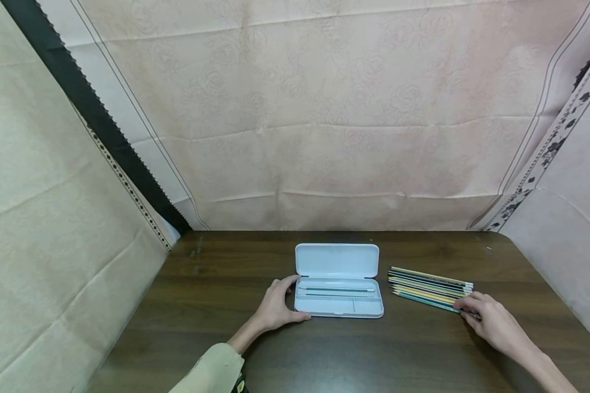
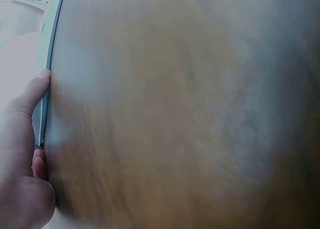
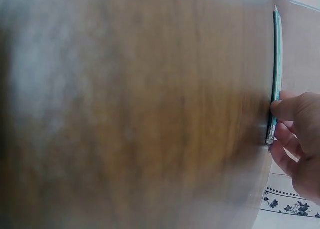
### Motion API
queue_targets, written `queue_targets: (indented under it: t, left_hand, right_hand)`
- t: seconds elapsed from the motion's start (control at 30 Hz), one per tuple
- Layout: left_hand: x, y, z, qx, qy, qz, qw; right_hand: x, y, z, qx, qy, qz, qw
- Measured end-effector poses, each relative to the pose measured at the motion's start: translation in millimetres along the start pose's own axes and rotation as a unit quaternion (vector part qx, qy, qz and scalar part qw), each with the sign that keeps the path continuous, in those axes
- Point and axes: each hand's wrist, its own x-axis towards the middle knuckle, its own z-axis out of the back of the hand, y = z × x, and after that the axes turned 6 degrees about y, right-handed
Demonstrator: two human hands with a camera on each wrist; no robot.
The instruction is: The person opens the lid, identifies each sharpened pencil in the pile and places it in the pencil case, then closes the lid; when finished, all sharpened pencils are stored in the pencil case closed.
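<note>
Fingers of the right hand (image 1: 494,322) pinch the nearest teal pencil (image 1: 425,302) close to its eraser end. Its long axis runs leftward from them, point toward the open case (image 1: 336,261); the row of pencils (image 1: 430,281) lies just beyond. Thumb and fingers of the left hand (image 1: 275,308) grip the case's left end, so the case is nearer to them. It is pale blue, smooth, round-cornered, with a slim pencil (image 1: 336,289) inside; the table (image 1: 373,355) is glossy brown wood grain.
</note>
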Motion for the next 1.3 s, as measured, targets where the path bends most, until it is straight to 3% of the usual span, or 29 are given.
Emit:
queue_targets:
  t: [0.33, 0.97, 1.3]
  left_hand:
    - [-0.4, -0.6, -1.2, -0.001, -0.004, 0.000, 1.0000]
    - [-1.1, 0.7, -0.7, 0.005, -0.004, -0.001, 1.0000]
    - [0.0, -0.6, -0.4, 0.004, -0.002, 0.001, 1.0000]
  right_hand:
    - [-0.6, 2, 0, -0.004, 0.014, -0.007, 0.9999]
    - [12.4, 13, -2, 0.041, -0.022, 0.032, 0.9984]
    - [23.7, 21, -3, 0.058, -0.016, 0.049, 0.9970]
